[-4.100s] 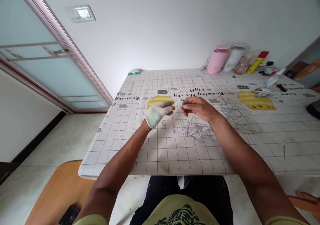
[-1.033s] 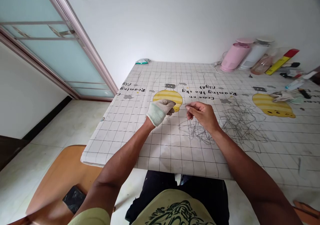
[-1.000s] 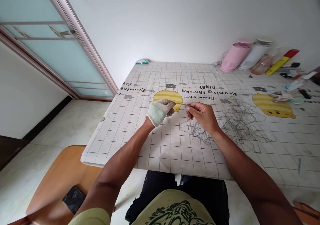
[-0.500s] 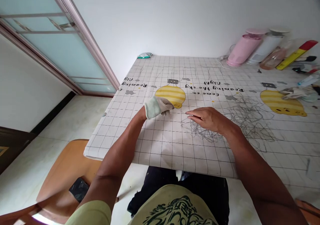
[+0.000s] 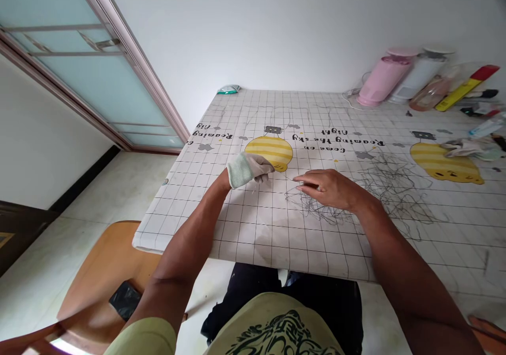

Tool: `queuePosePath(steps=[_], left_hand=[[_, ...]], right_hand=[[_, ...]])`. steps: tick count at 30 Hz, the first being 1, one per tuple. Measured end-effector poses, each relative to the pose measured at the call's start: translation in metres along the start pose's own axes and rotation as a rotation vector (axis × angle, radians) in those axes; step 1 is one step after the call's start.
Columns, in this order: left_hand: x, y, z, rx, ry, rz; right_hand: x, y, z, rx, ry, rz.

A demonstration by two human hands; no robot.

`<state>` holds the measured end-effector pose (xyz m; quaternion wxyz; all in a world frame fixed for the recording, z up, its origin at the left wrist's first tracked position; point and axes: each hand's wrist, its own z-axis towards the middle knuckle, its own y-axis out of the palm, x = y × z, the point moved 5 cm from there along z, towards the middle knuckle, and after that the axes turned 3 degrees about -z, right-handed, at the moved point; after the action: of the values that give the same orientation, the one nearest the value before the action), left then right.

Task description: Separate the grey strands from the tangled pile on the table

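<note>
A pale work glove (image 5: 242, 169) with a light green cuff covers my left hand (image 5: 259, 168). Its fingers are bent and pressed together over the grid-patterned tablecloth (image 5: 245, 223); whatever they grip is too small to make out. Just to the right is my bare right hand (image 5: 322, 186), palm down, thumb and forefinger pointing at the glove with a narrow gap between their tips. A faint thin line shows between the two hands. Loose dark threads (image 5: 389, 186) lie tangled beneath and to the right of my right hand.
Another glove (image 5: 472, 148) lies at the far right. Along the wall stand a pink cylinder (image 5: 385, 78), a white one (image 5: 419, 76), a bottle (image 5: 429, 94) and a yellow-red box (image 5: 466, 89). A small packet (image 5: 228, 89) rests at the back left corner. A wooden chair (image 5: 90, 270) stands left.
Both hands stay almost in place. The gap between my right thumb and forefinger looks slightly wider. The view has shifted very little.
</note>
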<state>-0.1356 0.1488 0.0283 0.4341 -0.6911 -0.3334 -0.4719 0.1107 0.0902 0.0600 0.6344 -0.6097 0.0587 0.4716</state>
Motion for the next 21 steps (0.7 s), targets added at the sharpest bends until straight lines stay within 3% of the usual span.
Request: queuePosePath(steps=[3, 7, 13, 18, 21], left_hand=[[0.006, -0.001, -0.002, -0.005, 0.008, -0.046], [0.011, -0.003, -0.006, -0.005, -0.006, -0.065], [0.017, -0.004, -0.01, 0.009, -0.013, -0.07], [0.025, -0.005, -0.015, 0.073, -0.06, -0.053], [0.027, -0.005, -0.017, 0.11, -0.072, -0.047]], right_hand=[[0.001, -0.006, 0.002, -0.061, 0.029, 0.052], [0.006, -0.015, 0.005, -0.001, 0.063, 0.121], [0.004, -0.007, 0.001, -0.104, 0.131, 0.256], [0.001, -0.002, -0.003, -0.161, 0.175, 0.138], [0.0, -0.001, -0.003, -0.076, 0.124, 0.094]])
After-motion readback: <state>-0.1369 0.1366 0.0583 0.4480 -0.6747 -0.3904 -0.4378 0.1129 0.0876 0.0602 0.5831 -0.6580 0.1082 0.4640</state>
